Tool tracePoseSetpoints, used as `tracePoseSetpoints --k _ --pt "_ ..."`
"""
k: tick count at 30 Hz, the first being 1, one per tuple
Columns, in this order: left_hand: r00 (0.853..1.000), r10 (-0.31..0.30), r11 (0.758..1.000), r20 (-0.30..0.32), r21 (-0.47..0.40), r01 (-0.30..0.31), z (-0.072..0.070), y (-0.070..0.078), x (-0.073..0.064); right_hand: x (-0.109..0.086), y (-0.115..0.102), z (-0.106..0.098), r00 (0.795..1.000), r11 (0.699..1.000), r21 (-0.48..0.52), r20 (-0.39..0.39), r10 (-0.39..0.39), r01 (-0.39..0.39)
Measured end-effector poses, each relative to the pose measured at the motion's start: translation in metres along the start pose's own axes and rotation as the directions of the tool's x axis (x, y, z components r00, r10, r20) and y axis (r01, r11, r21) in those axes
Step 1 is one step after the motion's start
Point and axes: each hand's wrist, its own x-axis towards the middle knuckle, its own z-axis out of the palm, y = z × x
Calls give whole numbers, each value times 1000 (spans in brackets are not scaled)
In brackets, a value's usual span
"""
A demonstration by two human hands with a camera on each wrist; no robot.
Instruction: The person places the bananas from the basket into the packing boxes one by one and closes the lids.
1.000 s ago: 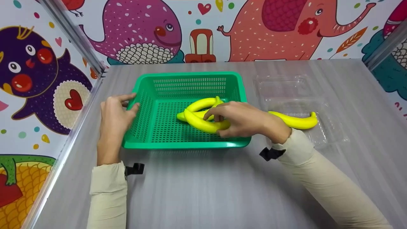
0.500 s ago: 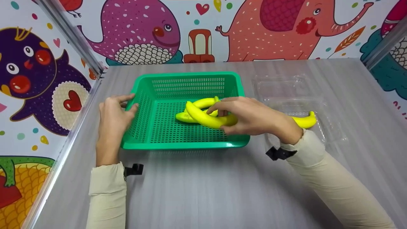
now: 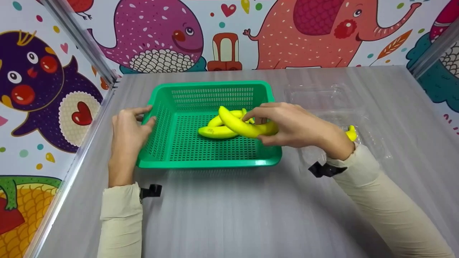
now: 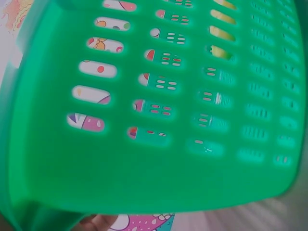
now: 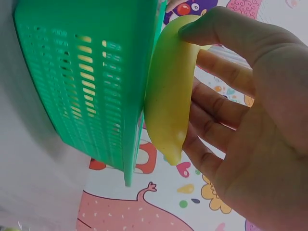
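Observation:
In the head view my right hand (image 3: 290,125) holds a yellow banana (image 3: 236,123) raised over the right end of a green basket (image 3: 208,164). Thumb and fingers pinch this banana (image 5: 168,91) in the right wrist view, beside the basket's rim. Two more bananas lie inside on the perforated floor, the nearer banana (image 3: 217,132) overlapping the farther banana (image 3: 215,122). At the left end, my left hand (image 3: 129,132) grips the basket's rim. The left wrist view is mostly filled by the basket's wall (image 4: 96,173), with fingertips showing under the rim.
A clear plastic clamshell box (image 3: 319,96) lies unfolded right of the basket. Another banana (image 3: 351,133) rests in its near half, mostly hidden behind my right wrist. Cartoon-printed panels (image 3: 229,36) stand along the back and left of the grey table (image 3: 222,215).
My right hand has lifted the banana off the other two and carried it to the right and up. The left hand stays at the basket's rim.

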Motion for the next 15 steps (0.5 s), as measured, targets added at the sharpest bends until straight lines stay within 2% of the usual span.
tracePoseSetpoints --k 15 --pt "1000 -11 1000 13 -10 11 -1 0 1 -20 25 -9 997 998 27 -44 56 -55"
